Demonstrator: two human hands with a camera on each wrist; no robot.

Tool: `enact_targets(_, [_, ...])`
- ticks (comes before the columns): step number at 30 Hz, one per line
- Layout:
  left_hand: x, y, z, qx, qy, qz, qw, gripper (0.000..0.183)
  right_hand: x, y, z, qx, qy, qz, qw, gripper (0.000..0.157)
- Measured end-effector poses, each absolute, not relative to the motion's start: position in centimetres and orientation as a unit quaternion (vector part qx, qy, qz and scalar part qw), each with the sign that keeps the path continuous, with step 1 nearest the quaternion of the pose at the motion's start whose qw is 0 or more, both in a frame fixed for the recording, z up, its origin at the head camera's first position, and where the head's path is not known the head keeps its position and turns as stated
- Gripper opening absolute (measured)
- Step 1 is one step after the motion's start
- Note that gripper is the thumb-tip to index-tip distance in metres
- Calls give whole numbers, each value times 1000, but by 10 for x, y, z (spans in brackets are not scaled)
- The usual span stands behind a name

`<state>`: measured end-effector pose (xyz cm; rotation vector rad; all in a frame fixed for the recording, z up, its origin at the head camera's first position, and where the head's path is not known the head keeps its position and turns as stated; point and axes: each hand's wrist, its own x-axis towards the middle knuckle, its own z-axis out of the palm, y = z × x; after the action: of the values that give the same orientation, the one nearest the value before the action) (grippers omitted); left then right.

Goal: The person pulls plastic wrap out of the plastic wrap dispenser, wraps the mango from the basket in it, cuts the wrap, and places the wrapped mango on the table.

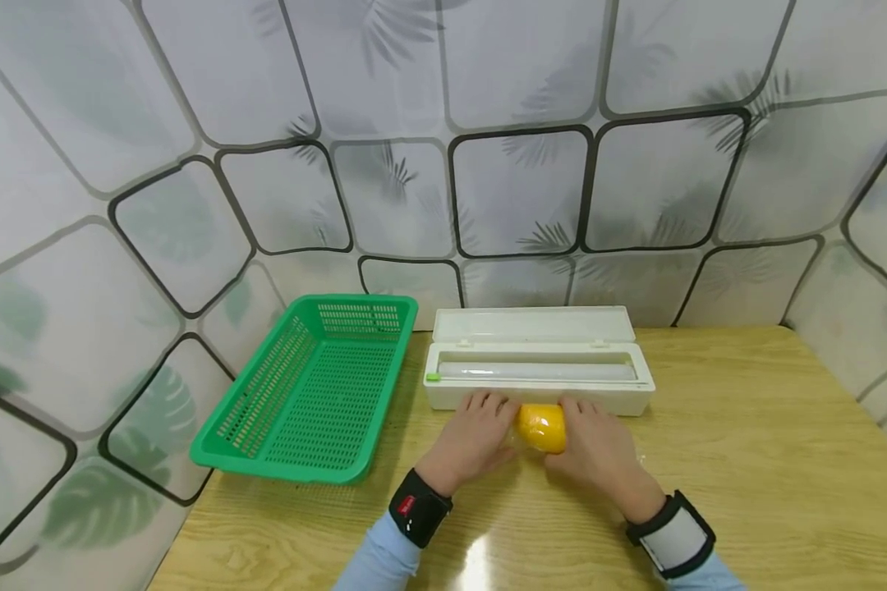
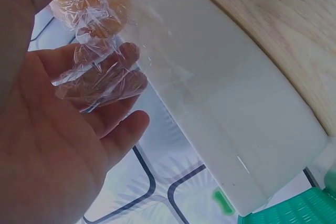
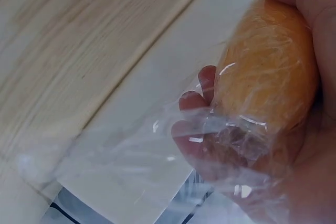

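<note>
An oval orange-yellow fruit (image 1: 541, 428), wrapped in clear cling film (image 3: 236, 135), lies between both hands just in front of the white cling film box (image 1: 540, 399). My right hand (image 1: 599, 451) grips its right end, fingers curving beneath it and thumb along its side in the right wrist view. At the opposite end, my left hand (image 1: 473, 439) holds the fruit (image 2: 107, 3) by thumb and finger; the other fingers are spread and loosely bent. A crumpled tail of film (image 2: 100, 80) drapes over those fingers. Loose film also hangs across the right fingertips.
The box's lid (image 1: 535, 324) stands raised at the back, showing a film roll (image 1: 540, 371) and a small green slider (image 1: 433, 377). Left of it sits a green perforated basket (image 1: 362, 435) on the wooden table (image 1: 754, 460). A patterned wall (image 1: 517, 189) rises behind.
</note>
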<state>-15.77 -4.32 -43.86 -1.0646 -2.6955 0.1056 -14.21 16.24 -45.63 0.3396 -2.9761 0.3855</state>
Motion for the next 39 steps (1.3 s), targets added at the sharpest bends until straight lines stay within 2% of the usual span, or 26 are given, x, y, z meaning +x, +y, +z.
enact_targets(10, [-158, -46, -443, -337, -934, 46, 106, 57, -141, 164, -459, 124, -980, 142, 68, 67])
enact_targets(17, [-162, -52, -449, -330, -932, 49, 142, 52, -140, 163, -455, 155, -972, 157, 81, 72])
enact_targets(22, [-165, -55, -450, -318, -933, 61, 159, 41, -140, 163, -454, 159, -971, 156, 84, 76])
enact_targets(33, [-165, -58, -449, -290, -950, 39, 112, 29, -140, 167, -450, 152, -970, 173, 74, 77])
enact_targets(39, [-165, -62, -448, -296, -947, 18, 126, 32, -140, 170, -448, 153, -970, 174, 71, 76])
